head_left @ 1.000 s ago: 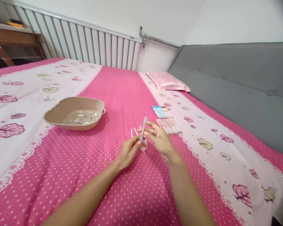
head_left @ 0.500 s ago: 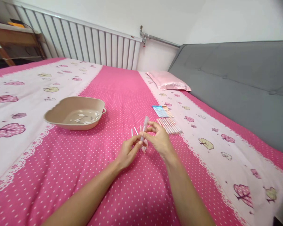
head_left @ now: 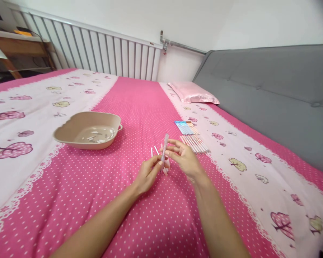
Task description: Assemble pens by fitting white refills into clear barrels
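Observation:
A slim translucent pen [head_left: 165, 143], pale pinkish, stands tilted upward in the pinch of my left hand [head_left: 148, 173], which grips its lower part. My right hand [head_left: 187, 159] is just to the right of the pen's upper half, its thumb and fingers apart; whether a fingertip touches the barrel I cannot tell. Behind and below my left fingers lie more pale pen parts [head_left: 165, 171], partly hidden. Two thin white sticks [head_left: 156, 149] rest on the bedspread just beyond my left hand.
Left of my hands sits a beige basin [head_left: 78, 141] with small white pieces inside. Beyond my right hand lie a row of pink-and-white pens [head_left: 195, 144] and a row of blue and brown ones [head_left: 184, 128]. A pillow [head_left: 192, 93] rests by the grey headboard [head_left: 258, 75].
My right thumb has come away from the pen, and the right fingers have spread slightly. The left hand keeps its grip. The view has shifted slightly.

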The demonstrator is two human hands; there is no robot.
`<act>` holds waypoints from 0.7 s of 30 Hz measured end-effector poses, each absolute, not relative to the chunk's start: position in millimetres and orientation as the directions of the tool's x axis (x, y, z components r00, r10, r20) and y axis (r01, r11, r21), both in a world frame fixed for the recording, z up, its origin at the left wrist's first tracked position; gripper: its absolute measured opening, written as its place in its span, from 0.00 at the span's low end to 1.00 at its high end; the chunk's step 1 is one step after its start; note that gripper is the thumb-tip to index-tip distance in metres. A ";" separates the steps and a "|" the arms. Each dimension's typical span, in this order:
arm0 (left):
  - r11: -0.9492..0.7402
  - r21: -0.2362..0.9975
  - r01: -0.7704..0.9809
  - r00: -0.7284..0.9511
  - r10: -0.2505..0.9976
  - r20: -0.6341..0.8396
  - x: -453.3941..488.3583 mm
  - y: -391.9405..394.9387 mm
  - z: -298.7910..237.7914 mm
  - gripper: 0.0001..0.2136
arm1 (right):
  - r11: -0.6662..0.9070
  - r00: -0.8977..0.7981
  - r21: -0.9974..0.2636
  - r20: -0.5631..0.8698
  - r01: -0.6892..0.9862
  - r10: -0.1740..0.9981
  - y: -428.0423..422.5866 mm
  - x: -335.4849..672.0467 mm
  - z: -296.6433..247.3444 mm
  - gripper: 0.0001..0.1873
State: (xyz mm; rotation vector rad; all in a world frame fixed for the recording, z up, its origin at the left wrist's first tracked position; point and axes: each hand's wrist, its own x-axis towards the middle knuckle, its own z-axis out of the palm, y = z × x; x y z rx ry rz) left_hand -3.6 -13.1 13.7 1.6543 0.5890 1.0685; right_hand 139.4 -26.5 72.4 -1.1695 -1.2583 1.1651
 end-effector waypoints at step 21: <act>-0.319 0.933 -0.165 0.494 0.792 0.358 -3.8 -12.4 11.9 0.12 | 0.016 -0.056 -1.000 0.016 -0.012 0.998 -26.0 138.7 70.7 0.23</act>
